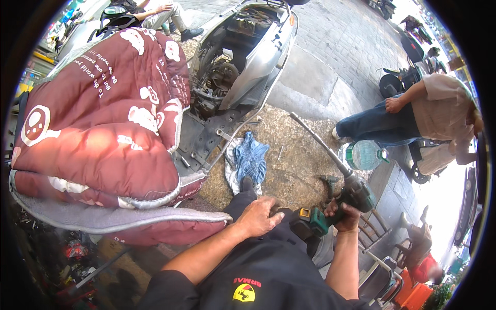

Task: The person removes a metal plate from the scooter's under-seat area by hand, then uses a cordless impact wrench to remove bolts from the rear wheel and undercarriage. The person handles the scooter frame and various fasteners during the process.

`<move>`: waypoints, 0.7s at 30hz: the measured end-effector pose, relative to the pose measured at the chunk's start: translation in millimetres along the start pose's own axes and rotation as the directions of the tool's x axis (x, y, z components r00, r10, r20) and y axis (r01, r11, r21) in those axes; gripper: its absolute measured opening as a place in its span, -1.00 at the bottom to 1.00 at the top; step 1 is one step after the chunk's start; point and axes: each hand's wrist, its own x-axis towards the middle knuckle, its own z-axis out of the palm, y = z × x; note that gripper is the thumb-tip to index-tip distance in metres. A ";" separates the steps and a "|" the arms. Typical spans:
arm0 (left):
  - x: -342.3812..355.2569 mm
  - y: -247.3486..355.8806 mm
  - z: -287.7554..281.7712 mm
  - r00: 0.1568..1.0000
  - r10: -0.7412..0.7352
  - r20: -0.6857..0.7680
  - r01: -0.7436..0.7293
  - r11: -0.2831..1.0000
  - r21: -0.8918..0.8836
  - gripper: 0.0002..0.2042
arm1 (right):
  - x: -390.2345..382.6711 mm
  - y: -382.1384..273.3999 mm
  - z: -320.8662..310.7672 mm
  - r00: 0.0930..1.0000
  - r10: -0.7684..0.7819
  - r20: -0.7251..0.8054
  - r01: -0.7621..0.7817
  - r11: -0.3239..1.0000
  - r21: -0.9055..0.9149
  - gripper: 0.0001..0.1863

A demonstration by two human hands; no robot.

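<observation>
My right hand (342, 216) is closed around the grip of a dark green cordless drill (357, 195). A long metal extension bar (319, 138) runs from its chuck toward the upper left, over the ground. My left hand (260, 216) lies on my dark trouser leg near the knee, thumb and fingers apart; nothing shows in it. Ahead stands a silver scooter (258, 70) with its body panels off, the engine bay and wiring exposed. A quilted maroon scooter blanket (98, 129) with white cartoon prints covers its left part.
A blue cloth (250, 157) lies on the ground by my shoe. Right of the bar is a large clear water bottle (364, 155). A person in jeans (377, 121) stands at right; another sits at upper left. An orange stool (415, 292) and parked scooters are farther off.
</observation>
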 end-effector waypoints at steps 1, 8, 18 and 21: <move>4.0 3.9 -3.2 1.000 -0.001 -0.006 0.001 1.000 -0.016 -0.66 | 5.6 -1.6 4.5 1.000 0.013 0.023 -0.013 1.000 0.000 -0.47; 26.2 30.6 -13.2 0.982 0.010 -0.189 -0.040 0.987 -0.153 -0.67 | 51.0 -22.1 25.7 0.996 0.059 0.071 -0.050 0.992 -0.118 -0.47; 73.0 56.9 -15.4 0.904 -0.113 -0.413 0.077 0.992 -0.102 -0.70 | 146.9 -76.2 12.1 0.926 0.208 0.315 -0.163 0.973 -0.163 -0.45; 91.1 73.3 -7.9 0.893 -0.162 -0.419 0.111 0.983 -0.144 -0.69 | 167.4 -97.2 5.6 0.911 0.220 0.349 -0.159 0.968 -0.193 -0.46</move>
